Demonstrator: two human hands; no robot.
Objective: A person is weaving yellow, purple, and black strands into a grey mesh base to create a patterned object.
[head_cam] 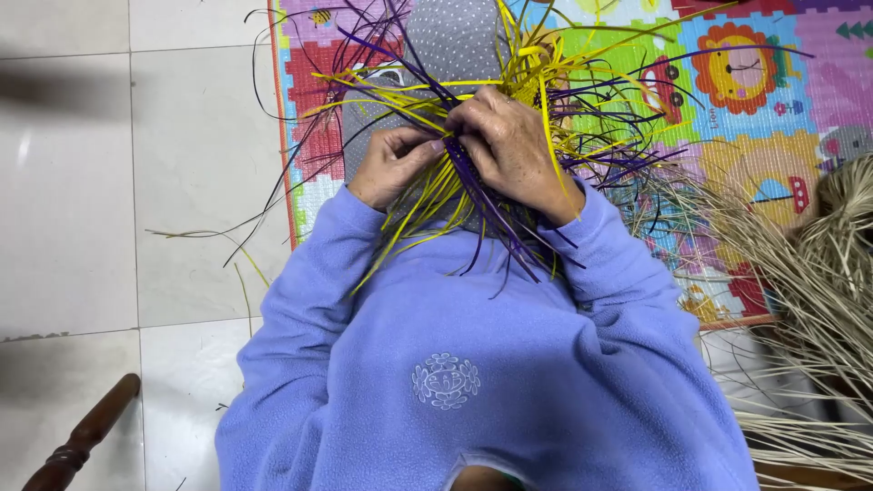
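Beneath both hands lay a colourful play mat (782,109). Between the fingers sat the yellow and purple strips (473,173), pinched closed by right hand (514,150) and left hand (391,164); loose ends could likely slip and tangle.

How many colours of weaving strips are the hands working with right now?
2. Yellow strips fan out above and between the left hand and right hand; purple strips run under the right hand. The tangle may hide others.
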